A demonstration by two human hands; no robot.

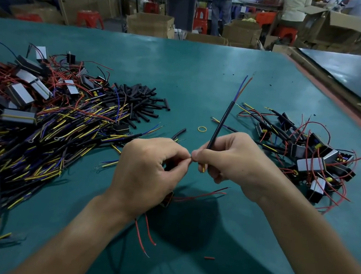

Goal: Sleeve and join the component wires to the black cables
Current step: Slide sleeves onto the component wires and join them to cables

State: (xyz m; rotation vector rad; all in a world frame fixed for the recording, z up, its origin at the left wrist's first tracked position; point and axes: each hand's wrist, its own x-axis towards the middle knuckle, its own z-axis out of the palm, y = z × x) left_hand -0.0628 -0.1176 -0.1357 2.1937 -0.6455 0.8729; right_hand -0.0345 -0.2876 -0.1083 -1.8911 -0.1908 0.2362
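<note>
Right over the near middle of the bench (209, 70) the two hands meet fingertip to fingertip. The right hand (230, 159) grips the black cable (221, 124), whose long axis slants up and away toward the far edge. The left hand (150, 170) pinches what is probably a bared component wire, pointing straight at the right fingers. The joint itself is hidden between them, and I cannot tell whether a sleeve is on. The component (167, 200) peeks out under the left palm, its red wires (200, 195) trailing.

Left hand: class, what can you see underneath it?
A small black component peeks out below the left hand, with red wires trailing from it. The hand covers most of the component's body.
</note>
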